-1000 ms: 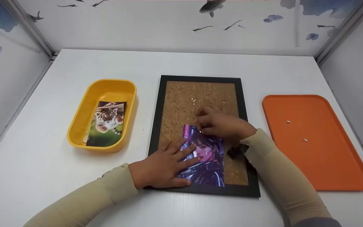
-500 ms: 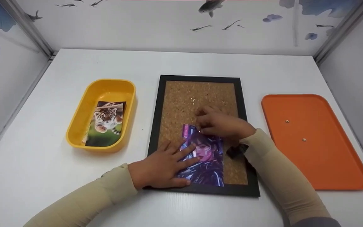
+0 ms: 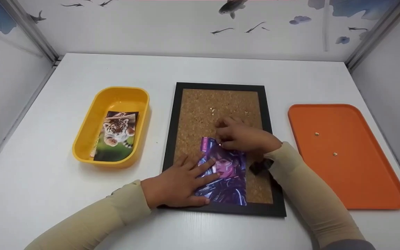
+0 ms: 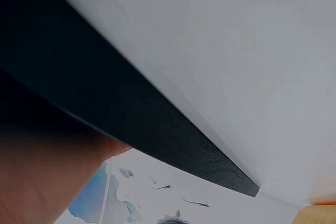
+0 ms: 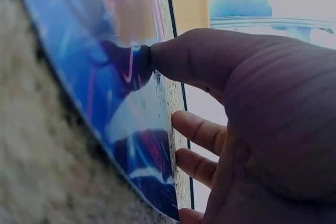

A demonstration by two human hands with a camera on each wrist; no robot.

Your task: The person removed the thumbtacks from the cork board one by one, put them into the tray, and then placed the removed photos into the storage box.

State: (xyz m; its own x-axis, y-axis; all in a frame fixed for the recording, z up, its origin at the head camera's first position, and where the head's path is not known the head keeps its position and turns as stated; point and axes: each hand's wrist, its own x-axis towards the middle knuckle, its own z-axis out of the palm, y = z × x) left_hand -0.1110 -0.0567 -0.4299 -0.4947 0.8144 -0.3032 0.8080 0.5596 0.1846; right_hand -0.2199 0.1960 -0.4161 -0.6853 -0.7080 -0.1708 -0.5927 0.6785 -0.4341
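Observation:
My left hand (image 3: 178,183) lies with spread fingers on a purple picture card (image 3: 227,192), pressing it onto a black-framed cork board (image 3: 200,114). Its thumb reaches over the frame's near edge. At the card's top edge, my right hand (image 3: 243,137) presses with its thumb, and a tiny bright glint shows at the thumb tip; it looks like a thumbtack, mostly hidden. In the right wrist view, the thumb (image 5: 205,56) pushes against the glossy card (image 5: 139,114), while other fingertips touch the cork beside it.
To the left stands a yellow tub (image 3: 78,142) holding a tiger picture card (image 3: 115,142) atop another card. On the right, an orange tray (image 3: 359,180) bears two small shiny thumbtacks, one farther back (image 3: 317,134). White patterned walls enclose the table's back and sides.
Both hands keep their places on the card and the board. The whole head view has shifted very slightly; nothing else visibly moves.

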